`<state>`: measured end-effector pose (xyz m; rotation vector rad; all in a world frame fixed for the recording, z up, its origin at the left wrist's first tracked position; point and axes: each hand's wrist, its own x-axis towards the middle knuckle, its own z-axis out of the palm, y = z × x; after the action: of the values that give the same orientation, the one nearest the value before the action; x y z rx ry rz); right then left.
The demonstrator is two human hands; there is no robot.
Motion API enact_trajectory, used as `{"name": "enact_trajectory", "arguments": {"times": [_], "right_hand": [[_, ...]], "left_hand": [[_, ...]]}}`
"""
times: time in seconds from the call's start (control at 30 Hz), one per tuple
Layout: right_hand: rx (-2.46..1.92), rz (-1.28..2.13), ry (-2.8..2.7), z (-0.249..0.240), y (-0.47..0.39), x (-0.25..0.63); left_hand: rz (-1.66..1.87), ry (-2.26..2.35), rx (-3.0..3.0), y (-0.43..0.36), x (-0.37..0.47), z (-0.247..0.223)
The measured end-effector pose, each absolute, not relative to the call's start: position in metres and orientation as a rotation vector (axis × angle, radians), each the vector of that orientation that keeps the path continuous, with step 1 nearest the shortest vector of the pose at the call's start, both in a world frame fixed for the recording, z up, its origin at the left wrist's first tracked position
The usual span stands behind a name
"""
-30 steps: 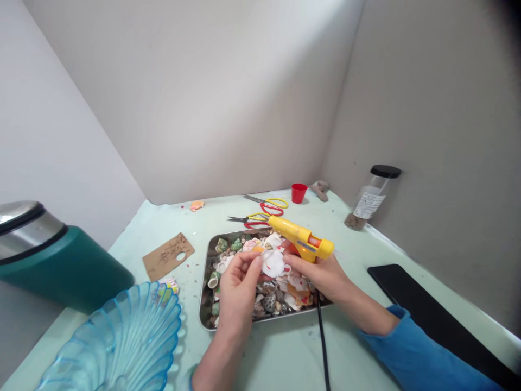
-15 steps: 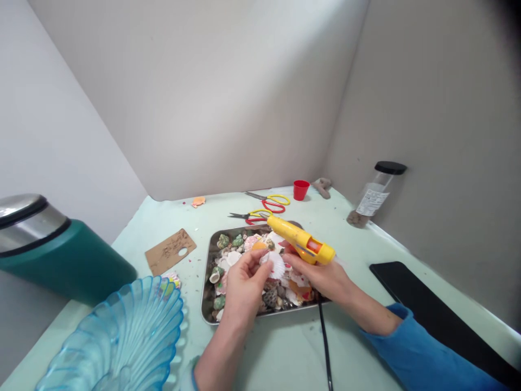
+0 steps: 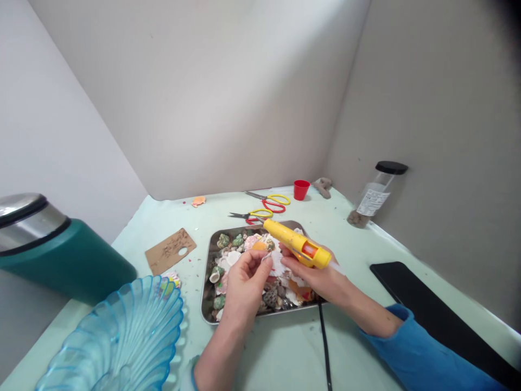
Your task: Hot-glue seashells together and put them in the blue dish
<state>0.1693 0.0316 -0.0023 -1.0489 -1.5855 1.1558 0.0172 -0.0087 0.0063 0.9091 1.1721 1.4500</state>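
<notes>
Over a metal tray (image 3: 206, 304) full of shells and small stones, my left hand (image 3: 247, 277) pinches a white ribbed shell (image 3: 275, 264) by its left edge. My right hand (image 3: 315, 271) is wrapped round a yellow glue gun (image 3: 295, 240), whose tip points to the upper left, above the shell. Some right fingertips are close to the shell's right edge; whether they touch it I cannot tell. A clear glue stick sticks out of the gun's back. A black cable (image 3: 324, 342) runs from under my right hand to the near edge.
Left: blue shell-shaped dish (image 3: 122, 336), green bottle (image 3: 93, 260), brown card (image 3: 165, 255). Behind the tray: two pairs of scissors (image 3: 268, 197) (image 3: 254, 214), red cup (image 3: 301, 190), grey lump (image 3: 323, 187). Right: clear jar (image 3: 372, 198) with black lid, black flat object (image 3: 427, 309).
The glue gun has shifted slightly to the left and down with my right hand. The white shell has tilted in my left fingers and shows less of its ribbed face.
</notes>
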Motion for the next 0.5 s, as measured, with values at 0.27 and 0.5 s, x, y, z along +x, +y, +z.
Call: {"name": "enact_trajectory", "arguments": {"times": [0.27,0.5], "right_hand": [[-0.995,1.147,-1.639,-0.0032,0.0301,0.1694],[-1.043,1.155,-1.624,-0.0032,0.0338,0.1704]], "left_hand": [[1.441,1.177,0.947,-0.0082,0.0169,0.0047],[1.423,1.167,0.928,-0.0082,0.0185,0.0063]]}}
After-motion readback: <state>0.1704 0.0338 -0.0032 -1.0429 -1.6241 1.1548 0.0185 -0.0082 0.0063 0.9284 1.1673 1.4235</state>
